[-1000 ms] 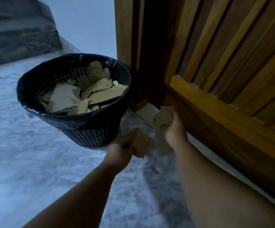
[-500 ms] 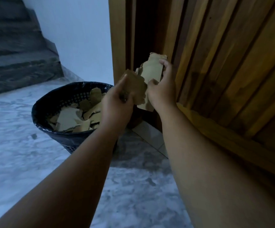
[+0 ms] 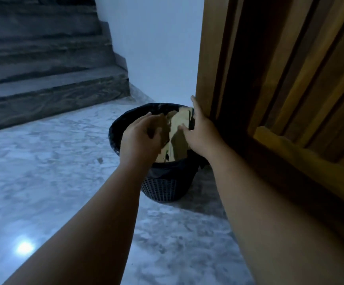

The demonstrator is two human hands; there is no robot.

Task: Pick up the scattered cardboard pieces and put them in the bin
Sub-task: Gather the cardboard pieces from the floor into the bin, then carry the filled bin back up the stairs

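Cardboard pieces (image 3: 177,159) lie piled in the bin (image 3: 162,188), a dark mesh basket lined with a black bag (image 3: 123,122) that folds over its rim. The bin stands on the marble floor (image 3: 43,171), close to the foot of a wooden door (image 3: 290,79).

Both hands hover over the mouth of the bin. The left hand (image 3: 139,138) is over the near left part of the rim with its back to the camera and its fingers curled downward. A dark brown scrap (image 3: 163,128) sits right at its fingertips, but the blur makes it impossible to tell whether the hand grips it or merely touches it.

The right hand (image 3: 201,132) is over the right side of the bin, next to the door frame, with its fingers straight and spread, gripping nothing. Its thumb lies against a pale scrap (image 3: 179,124), which stands tilted between the two hands and leans down into the pile.

Grey stairs (image 3: 43,79) rise at the upper left, and a white wall (image 3: 156,48) stands behind the bin. A bright spot of light (image 3: 24,247) reflects on the floor at the lower left.
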